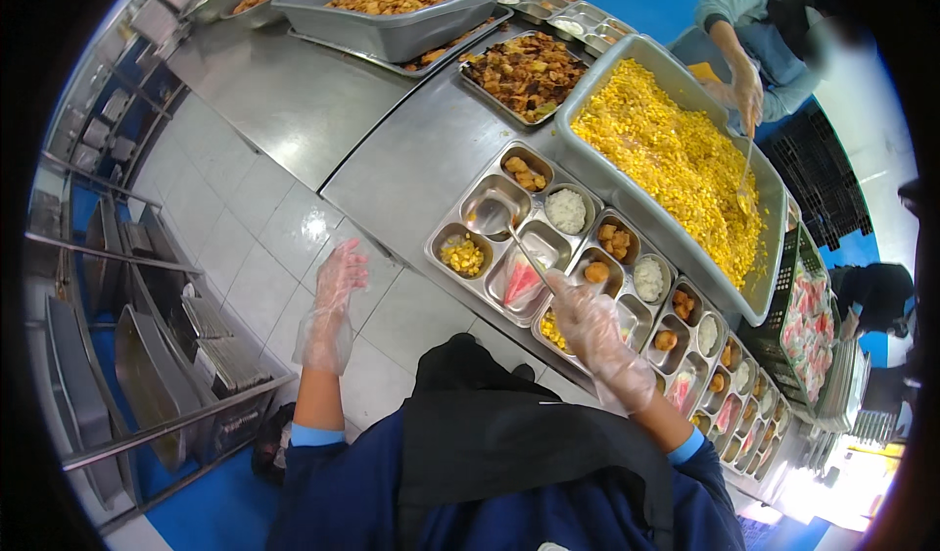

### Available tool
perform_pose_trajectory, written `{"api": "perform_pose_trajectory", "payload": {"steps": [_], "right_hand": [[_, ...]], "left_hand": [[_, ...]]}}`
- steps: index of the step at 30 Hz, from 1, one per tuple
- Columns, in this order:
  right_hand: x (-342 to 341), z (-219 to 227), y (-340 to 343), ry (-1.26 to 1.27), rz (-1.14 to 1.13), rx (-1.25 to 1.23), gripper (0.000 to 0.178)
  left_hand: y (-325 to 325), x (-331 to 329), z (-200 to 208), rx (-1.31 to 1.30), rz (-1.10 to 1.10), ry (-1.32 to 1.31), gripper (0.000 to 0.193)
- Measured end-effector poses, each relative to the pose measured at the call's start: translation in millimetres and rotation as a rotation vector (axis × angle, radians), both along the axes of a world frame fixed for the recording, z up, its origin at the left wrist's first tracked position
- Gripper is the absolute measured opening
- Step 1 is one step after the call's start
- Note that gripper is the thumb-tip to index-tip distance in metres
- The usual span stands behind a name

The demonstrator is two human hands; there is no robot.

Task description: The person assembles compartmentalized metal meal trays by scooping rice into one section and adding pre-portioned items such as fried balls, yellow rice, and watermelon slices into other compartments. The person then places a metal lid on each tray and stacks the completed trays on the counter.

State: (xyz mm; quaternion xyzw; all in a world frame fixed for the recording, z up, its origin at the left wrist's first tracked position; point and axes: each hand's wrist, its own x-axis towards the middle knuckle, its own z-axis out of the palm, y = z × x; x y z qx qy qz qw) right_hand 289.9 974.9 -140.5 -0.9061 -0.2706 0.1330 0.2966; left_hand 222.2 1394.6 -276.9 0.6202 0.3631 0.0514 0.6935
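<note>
Right grip [592, 326] pinches spoon [530, 255], left grip [341, 272] spread (empty); a bump could push tray [490, 196] off near edge of worktop [421, 164].

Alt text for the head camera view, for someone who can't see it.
A gloved right hand holds a utensil over a compartmented metal food tray; the gloved left hand is empty. Beyond sits a gray tub of corn.
</note>
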Motion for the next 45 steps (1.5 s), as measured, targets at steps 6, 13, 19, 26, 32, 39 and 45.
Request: {"api": "perform_pose_trajectory", "payload": {"steps": [6, 13, 19, 26, 32, 39, 45], "right_hand": [[38, 38, -58, 0.511, -0.376, 0.553, 0.045], [129, 37, -111, 0.410, -0.572, 0.610, 0.049], [27, 38, -181, -0.006, -0.599, 0.219, 0.056], [-212, -28, -433, 0.208, -1.155, -0.025, 0.048], [-312, -91, -635, -0.323, -1.176, -0.208, 0.035], [-254, -97, -711, -0.025, -1.502, -0.467, 0.071], [-238, -113, -700, 0.043, -1.498, -0.441, 0.068]], "left_hand": [[2, 16, 34, 0.154, -0.093, -0.124, 0.055], [-101, 127, 52, 0.385, -0.443, -0.165, 0.049], [-217, 145, 53, 1.289, -0.995, -0.286, 0.048], [-291, 116, 40, 1.888, -1.425, 0.000, 0.046], [-285, 128, -30, 2.102, -1.087, -0.325, 0.046], [-260, 138, -59, 2.482, -1.100, -0.248, 0.055], [-242, 142, -74, 2.499, -1.111, -0.236, 0.055]]}}
